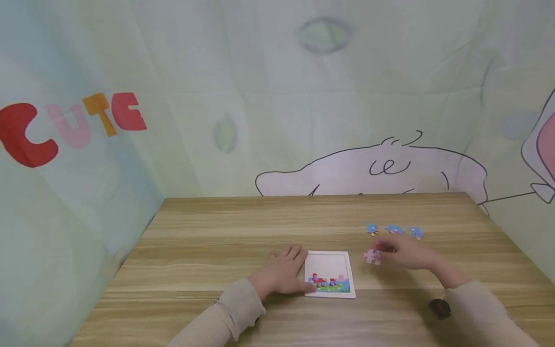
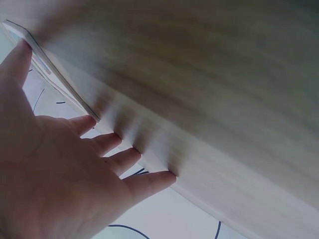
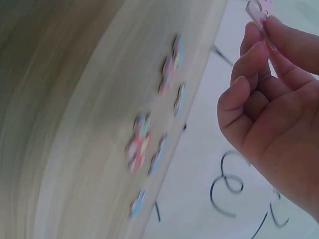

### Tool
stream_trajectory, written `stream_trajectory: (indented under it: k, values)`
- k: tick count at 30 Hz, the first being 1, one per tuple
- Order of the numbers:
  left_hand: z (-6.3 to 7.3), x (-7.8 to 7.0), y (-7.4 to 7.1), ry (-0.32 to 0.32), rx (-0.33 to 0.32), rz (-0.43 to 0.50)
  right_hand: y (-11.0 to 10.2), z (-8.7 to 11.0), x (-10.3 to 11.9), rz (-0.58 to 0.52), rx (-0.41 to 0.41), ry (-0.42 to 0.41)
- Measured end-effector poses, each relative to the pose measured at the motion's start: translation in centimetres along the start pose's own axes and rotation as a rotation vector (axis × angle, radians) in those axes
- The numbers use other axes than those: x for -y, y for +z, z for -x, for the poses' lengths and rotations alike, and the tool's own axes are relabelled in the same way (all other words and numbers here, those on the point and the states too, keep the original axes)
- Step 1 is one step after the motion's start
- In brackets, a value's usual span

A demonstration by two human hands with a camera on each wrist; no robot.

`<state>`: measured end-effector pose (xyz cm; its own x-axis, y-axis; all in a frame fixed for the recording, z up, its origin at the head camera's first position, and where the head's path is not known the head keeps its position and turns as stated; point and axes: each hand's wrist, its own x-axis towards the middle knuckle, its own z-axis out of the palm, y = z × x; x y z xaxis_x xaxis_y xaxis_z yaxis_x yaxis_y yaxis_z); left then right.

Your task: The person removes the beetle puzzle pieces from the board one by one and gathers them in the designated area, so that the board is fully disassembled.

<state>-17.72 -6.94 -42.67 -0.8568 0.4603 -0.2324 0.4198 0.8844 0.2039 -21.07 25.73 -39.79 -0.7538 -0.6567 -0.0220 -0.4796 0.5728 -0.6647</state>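
In the head view's lower half, two hands (image 1: 282, 271), one puzzle board (image 1: 328, 265), three blue jigsaw pieces (image 1: 394, 229) and one pink piece (image 1: 370, 256) are seen.

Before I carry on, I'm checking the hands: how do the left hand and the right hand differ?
The left hand spreads its fingers, while the right hand curls them. The left hand rests its thumb on the puzzle board; the right hand pinches a pink puzzle piece beside it. Both are bare, below beige sleeves.
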Motion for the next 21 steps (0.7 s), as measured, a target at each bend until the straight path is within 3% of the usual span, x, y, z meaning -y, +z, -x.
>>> stream_trajectory:
  k: [5, 9, 16, 21]
  values:
    - [0.0, 0.0, -0.1, 0.002, 0.0, -0.005, -1.3, 1.3, -1.3, -0.046, -0.01, 0.105]
    - [0.0, 0.0, -0.1, -0.004, 0.003, -0.003, -2.1, 2.2, -2.5, -0.082, -0.024, 0.095]
    - [-0.1, 0.0, 0.0, -0.003, 0.004, -0.014, -3.0, 3.6, -3.7, 0.007, -0.084, 0.082]
    - [-0.1, 0.1, 0.1, -0.001, 0.002, -0.011, -3.7, 4.4, -4.4, 0.074, -0.124, 0.163]
